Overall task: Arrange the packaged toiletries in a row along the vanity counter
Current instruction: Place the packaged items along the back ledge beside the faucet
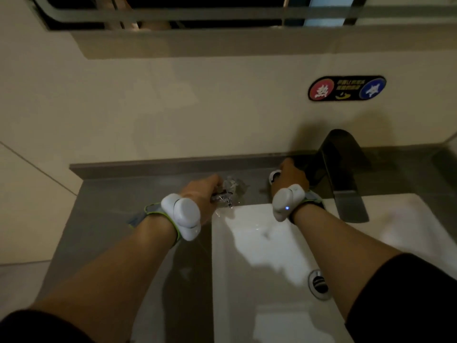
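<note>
My left hand [201, 191] is closed on a crinkly clear plastic packet [228, 188] that rests on the grey vanity counter [118, 194], just behind the sink's back left corner. My right hand [293, 175] reaches further back and right, fingers curled over a small white round packaged item [274, 177] beside the faucet. Most of that white item is hidden under the hand. Both wrists wear white sensor bands.
A white rectangular sink [259, 256] with a metal drain [319, 284] fills the lower middle. A dark flat faucet [343, 179] stands at its back right. A hot/cold sticker [346, 88] is on the beige wall. The counter's raised back lip [160, 164] runs behind the hands.
</note>
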The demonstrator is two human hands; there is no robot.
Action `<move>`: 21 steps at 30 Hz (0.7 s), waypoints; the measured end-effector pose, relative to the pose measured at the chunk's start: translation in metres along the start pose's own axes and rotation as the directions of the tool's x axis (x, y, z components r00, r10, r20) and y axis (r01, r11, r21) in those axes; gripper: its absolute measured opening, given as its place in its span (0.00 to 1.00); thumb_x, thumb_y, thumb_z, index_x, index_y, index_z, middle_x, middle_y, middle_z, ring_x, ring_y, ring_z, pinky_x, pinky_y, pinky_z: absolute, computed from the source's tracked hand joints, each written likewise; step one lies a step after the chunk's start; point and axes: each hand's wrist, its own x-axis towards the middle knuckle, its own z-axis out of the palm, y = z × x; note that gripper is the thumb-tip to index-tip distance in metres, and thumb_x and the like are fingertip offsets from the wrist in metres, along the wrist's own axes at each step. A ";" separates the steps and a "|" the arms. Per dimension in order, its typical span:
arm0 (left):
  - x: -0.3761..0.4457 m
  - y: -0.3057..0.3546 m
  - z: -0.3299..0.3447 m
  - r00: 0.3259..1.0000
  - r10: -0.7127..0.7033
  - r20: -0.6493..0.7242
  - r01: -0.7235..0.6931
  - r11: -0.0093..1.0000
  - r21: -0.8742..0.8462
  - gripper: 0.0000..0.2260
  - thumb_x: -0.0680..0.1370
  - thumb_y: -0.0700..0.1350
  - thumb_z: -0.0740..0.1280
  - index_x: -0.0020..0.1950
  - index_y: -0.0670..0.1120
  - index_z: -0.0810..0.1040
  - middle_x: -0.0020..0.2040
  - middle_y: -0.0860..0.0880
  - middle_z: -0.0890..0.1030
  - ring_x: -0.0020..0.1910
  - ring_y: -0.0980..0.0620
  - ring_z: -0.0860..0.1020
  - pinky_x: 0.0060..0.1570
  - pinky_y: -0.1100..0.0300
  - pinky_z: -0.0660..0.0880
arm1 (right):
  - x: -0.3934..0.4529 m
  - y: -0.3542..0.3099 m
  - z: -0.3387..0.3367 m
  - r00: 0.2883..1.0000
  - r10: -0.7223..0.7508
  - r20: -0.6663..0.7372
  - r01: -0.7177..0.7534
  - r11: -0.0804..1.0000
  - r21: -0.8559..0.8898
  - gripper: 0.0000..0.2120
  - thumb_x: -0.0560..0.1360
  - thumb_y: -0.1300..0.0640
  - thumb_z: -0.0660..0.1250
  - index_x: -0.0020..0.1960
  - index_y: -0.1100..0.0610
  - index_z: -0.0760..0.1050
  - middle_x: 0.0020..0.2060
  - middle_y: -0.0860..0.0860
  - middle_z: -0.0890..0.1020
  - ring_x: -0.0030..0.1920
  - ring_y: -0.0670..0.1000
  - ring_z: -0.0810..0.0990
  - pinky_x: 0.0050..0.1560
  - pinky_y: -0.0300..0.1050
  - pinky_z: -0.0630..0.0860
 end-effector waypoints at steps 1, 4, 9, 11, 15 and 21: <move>0.005 -0.002 0.001 1.000 0.002 0.005 -0.002 1.000 0.001 0.16 0.76 0.42 0.65 0.63 0.47 0.70 0.61 0.44 0.79 0.58 0.41 0.77 0.55 0.54 0.74 | 0.004 0.000 0.003 1.000 0.008 -0.016 -0.008 1.000 0.012 0.16 0.75 0.62 0.62 0.62 0.63 0.66 0.57 0.65 0.76 0.57 0.64 0.77 0.53 0.52 0.74; 0.012 -0.005 0.003 1.000 0.016 0.018 -0.016 1.000 -0.001 0.16 0.76 0.41 0.64 0.64 0.47 0.70 0.60 0.44 0.79 0.57 0.41 0.77 0.55 0.52 0.76 | 0.008 0.002 0.009 0.998 0.038 -0.054 -0.037 0.999 0.025 0.16 0.75 0.62 0.63 0.61 0.64 0.67 0.57 0.65 0.77 0.58 0.64 0.77 0.54 0.52 0.74; 0.021 -0.006 0.004 0.999 0.044 0.023 -0.043 0.999 -0.017 0.17 0.76 0.39 0.63 0.64 0.46 0.70 0.61 0.44 0.79 0.58 0.42 0.77 0.55 0.55 0.74 | 0.017 0.004 0.011 0.994 0.092 -0.060 -0.094 0.995 -0.016 0.17 0.76 0.63 0.60 0.64 0.63 0.66 0.66 0.64 0.68 0.66 0.63 0.69 0.64 0.52 0.69; 0.023 -0.006 0.005 0.998 0.053 0.025 -0.053 0.998 -0.016 0.17 0.76 0.38 0.63 0.65 0.46 0.70 0.62 0.44 0.79 0.58 0.42 0.77 0.54 0.56 0.74 | 0.019 0.005 0.009 0.995 0.082 -0.049 -0.082 0.997 -0.006 0.17 0.77 0.62 0.59 0.65 0.63 0.66 0.66 0.64 0.67 0.65 0.63 0.70 0.63 0.52 0.69; 0.026 -0.006 0.007 0.998 0.061 0.015 -0.060 0.998 -0.021 0.18 0.76 0.38 0.63 0.66 0.47 0.70 0.63 0.45 0.78 0.61 0.43 0.76 0.54 0.59 0.72 | 0.009 0.004 0.004 0.996 0.021 -0.088 -0.015 0.998 0.059 0.19 0.76 0.61 0.63 0.65 0.63 0.66 0.64 0.64 0.71 0.62 0.64 0.73 0.61 0.52 0.72; 0.029 -0.002 0.010 0.998 0.068 0.016 -0.067 0.997 -0.038 0.19 0.76 0.38 0.63 0.66 0.45 0.70 0.63 0.43 0.78 0.61 0.42 0.76 0.55 0.59 0.71 | -0.002 0.013 0.004 1.000 0.018 -0.017 -0.017 0.998 0.053 0.17 0.76 0.62 0.63 0.63 0.64 0.67 0.61 0.63 0.75 0.62 0.62 0.75 0.58 0.49 0.73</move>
